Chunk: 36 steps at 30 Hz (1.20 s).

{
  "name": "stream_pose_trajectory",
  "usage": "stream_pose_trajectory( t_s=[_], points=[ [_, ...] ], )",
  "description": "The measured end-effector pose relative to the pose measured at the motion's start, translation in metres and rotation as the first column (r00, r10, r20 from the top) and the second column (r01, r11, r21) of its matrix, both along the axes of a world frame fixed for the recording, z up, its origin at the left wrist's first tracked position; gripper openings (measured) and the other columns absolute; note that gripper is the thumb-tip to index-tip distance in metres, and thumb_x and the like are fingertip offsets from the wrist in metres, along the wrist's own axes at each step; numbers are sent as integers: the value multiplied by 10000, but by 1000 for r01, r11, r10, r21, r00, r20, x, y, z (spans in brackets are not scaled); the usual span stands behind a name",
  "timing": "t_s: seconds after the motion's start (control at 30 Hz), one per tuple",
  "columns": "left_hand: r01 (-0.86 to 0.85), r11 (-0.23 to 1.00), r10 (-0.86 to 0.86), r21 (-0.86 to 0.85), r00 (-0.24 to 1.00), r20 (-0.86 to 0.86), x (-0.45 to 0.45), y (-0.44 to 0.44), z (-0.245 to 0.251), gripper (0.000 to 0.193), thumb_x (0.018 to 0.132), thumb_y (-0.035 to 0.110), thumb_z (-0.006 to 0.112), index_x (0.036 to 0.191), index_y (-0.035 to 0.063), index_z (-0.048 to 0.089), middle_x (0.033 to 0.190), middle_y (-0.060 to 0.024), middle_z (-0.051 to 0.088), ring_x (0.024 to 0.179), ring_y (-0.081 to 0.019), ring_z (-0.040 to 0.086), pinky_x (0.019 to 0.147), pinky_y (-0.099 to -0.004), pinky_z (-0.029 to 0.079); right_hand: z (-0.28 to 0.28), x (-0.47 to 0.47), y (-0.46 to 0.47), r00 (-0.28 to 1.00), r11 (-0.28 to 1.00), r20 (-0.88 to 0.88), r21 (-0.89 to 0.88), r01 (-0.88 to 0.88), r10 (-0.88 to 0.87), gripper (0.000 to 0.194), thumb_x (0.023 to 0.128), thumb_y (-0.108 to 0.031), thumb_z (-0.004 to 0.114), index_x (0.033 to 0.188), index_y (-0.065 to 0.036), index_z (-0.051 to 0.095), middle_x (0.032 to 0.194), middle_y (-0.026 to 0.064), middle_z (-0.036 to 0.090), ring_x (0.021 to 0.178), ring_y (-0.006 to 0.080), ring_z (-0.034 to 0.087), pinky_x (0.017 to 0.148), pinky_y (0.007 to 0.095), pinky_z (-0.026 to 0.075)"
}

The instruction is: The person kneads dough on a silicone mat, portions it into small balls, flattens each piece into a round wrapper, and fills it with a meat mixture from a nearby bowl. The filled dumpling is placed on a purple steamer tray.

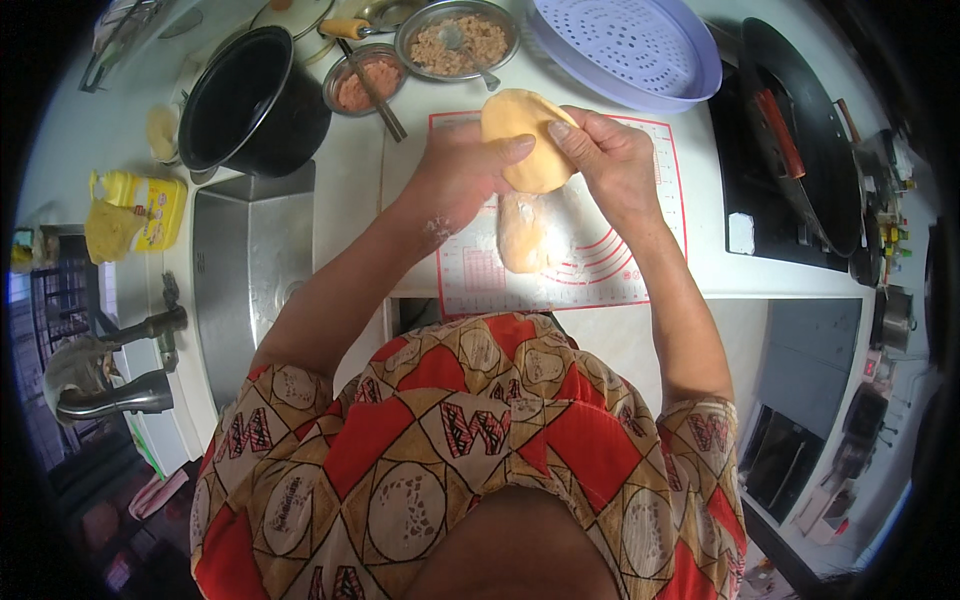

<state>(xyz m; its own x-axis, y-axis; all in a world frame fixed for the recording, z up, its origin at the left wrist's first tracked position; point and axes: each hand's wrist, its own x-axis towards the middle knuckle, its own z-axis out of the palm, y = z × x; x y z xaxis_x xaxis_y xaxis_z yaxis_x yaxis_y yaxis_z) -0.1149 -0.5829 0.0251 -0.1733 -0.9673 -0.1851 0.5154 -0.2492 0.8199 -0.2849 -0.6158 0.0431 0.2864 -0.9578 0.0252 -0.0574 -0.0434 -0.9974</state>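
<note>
A flat round of yellow dough (529, 169) is held up between both hands over the pastry mat (480, 281). My left hand (472, 161) has its thumb on the near face of the round at the left, its fingers hidden behind. At the right edge, my right hand (611, 154) pinches the dough between thumb and fingers. Beneath the round, a floured lump of dough (523, 236) lies on the mat. Beyond sit a metal bowl of pinkish filling (367, 81) with chopsticks (375, 94) across it and a larger bowl of minced filling (459, 45) with a spoon (480, 67).
At the back right stands a purple perforated steamer tray (630, 45). A large wok (806, 150) is over the black stove (742, 180) at the right. To the left are a black pot (240, 105), the metal sink (255, 232) and a yellow container (161, 214).
</note>
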Motion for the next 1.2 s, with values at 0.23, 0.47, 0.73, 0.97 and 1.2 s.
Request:
stream_pose_trajectory(
  t_s=[0.23,0.47,0.73,0.97,1.2],
  points=[
    [-19,979,102,-204,909,405,16,-9,-4,286,809,89,706,1047,-67,675,950,-88,696,848,-124,647,758,-274,522,0,1,-1,996,996,-71,-76,48,-53,219,876,-166,679,996,16,691,744,37,667,672,78,562,614,242,475],
    [25,993,9,-118,959,285,13,-9,-2,300,800,102,714,1044,-69,673,946,-80,696,799,-122,646,713,-271,520,6,5,5,969,985,-241,-172,7,-49,191,880,-145,670,989,11,686,779,31,666,701,80,572,639,239,479],
    [192,929,144,-315,598,789,22,-16,11,265,782,151,730,951,-51,703,846,-67,692,757,-103,634,664,-269,507,7,3,3,996,998,-62,0,-63,63,183,897,-114,644,1024,9,689,805,43,681,727,85,594,665,238,492],
    [125,970,-22,-209,900,436,21,-16,9,239,853,149,692,1001,-38,683,893,-81,691,786,-119,645,728,-250,516,7,0,-2,994,992,-18,-71,-105,104,215,906,-151,651,1054,-3,698,793,52,687,694,106,593,657,238,497],
    [366,900,-45,-236,618,785,36,-28,20,314,753,222,779,888,-52,708,802,-74,684,697,-140,630,635,-266,495,12,1,-4,919,938,-366,-244,-247,147,253,911,-163,646,1112,-14,685,738,57,668,656,102,576,616,247,493]
  ],
)
